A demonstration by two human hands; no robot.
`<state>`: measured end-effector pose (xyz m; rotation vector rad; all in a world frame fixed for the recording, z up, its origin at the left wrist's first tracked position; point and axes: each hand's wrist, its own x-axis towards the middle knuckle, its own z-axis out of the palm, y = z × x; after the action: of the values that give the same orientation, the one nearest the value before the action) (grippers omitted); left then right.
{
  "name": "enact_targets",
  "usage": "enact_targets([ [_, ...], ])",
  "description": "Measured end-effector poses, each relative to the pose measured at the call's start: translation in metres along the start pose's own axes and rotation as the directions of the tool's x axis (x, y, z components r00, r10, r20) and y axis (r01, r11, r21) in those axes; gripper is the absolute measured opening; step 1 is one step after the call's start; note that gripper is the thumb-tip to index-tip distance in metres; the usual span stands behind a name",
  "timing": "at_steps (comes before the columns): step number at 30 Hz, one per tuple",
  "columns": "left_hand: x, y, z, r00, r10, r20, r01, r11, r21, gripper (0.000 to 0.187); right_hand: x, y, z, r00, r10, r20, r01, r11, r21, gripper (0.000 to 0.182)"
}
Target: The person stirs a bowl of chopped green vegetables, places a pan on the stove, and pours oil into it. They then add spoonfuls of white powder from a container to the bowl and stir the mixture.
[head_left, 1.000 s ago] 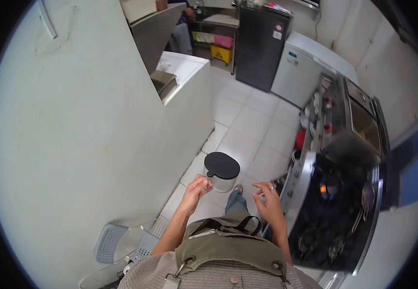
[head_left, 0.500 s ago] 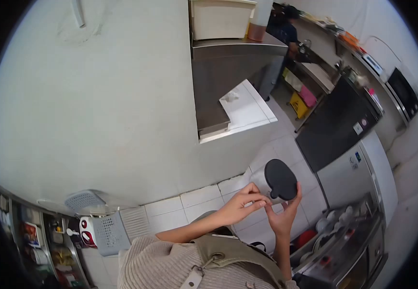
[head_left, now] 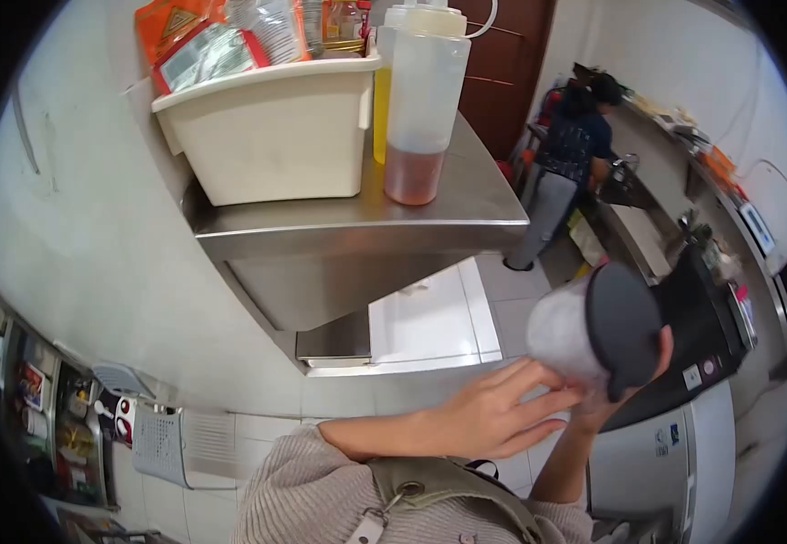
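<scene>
A clear container with a round black lid (head_left: 624, 326) is held up in front of me, tilted so that the lid faces right. Whitish contents show through its wall (head_left: 558, 328). My right hand (head_left: 640, 385) is wrapped round the lid end from behind and below, its fingers partly hidden. From the left, my left hand (head_left: 511, 410) reaches under the container, its bent fingers pressed against the lower side near a small tab on the lid. The exact grip of the left fingertips is partly hidden.
A steel counter (head_left: 339, 220) ahead carries a cream bin (head_left: 271, 136) of packets and a squeeze bottle (head_left: 425, 109) with reddish liquid. Another person (head_left: 570, 154) stands at the far worktop. A dark fridge (head_left: 683, 335) stands right; a grey plastic chair (head_left: 158, 442) is lower left.
My view has moved closer to the counter, and its bin and bottles now show fully. Both hands have come up and right with the container, which is nearer and more tilted.
</scene>
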<state>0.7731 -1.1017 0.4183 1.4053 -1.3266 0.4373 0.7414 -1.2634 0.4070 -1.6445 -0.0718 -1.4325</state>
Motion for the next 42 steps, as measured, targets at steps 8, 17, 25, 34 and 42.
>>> enact_targets([
  [8,0.056,-0.045,-0.021,0.974,0.163,-0.16,-0.03,0.785,0.619,0.037,0.159,0.11,0.098,0.93,-0.169,0.328,-0.061,0.807,0.587,0.122],
  [17,0.117,-0.067,-0.005,0.864,0.228,-0.449,0.445,0.073,0.892,0.036,0.241,0.168,0.26,0.589,-0.438,0.679,-0.498,0.465,0.732,0.118],
  [25,0.074,-0.071,0.029,0.6,0.478,-0.641,0.724,0.017,0.69,0.031,0.249,0.281,0.384,0.392,-0.45,0.802,-0.341,0.739,0.581,0.105],
  [34,-0.086,-0.026,0.196,-0.083,0.532,-0.843,0.962,-0.179,-0.208,0.037,0.183,0.304,0.451,0.769,-0.431,0.473,-0.097,0.652,0.752,0.04],
  [42,-0.169,-0.018,0.309,-0.462,0.533,-0.708,0.832,-0.015,-0.554,0.046,0.094,0.164,0.302,0.975,-0.178,0.13,-0.004,0.576,0.817,0.026],
])
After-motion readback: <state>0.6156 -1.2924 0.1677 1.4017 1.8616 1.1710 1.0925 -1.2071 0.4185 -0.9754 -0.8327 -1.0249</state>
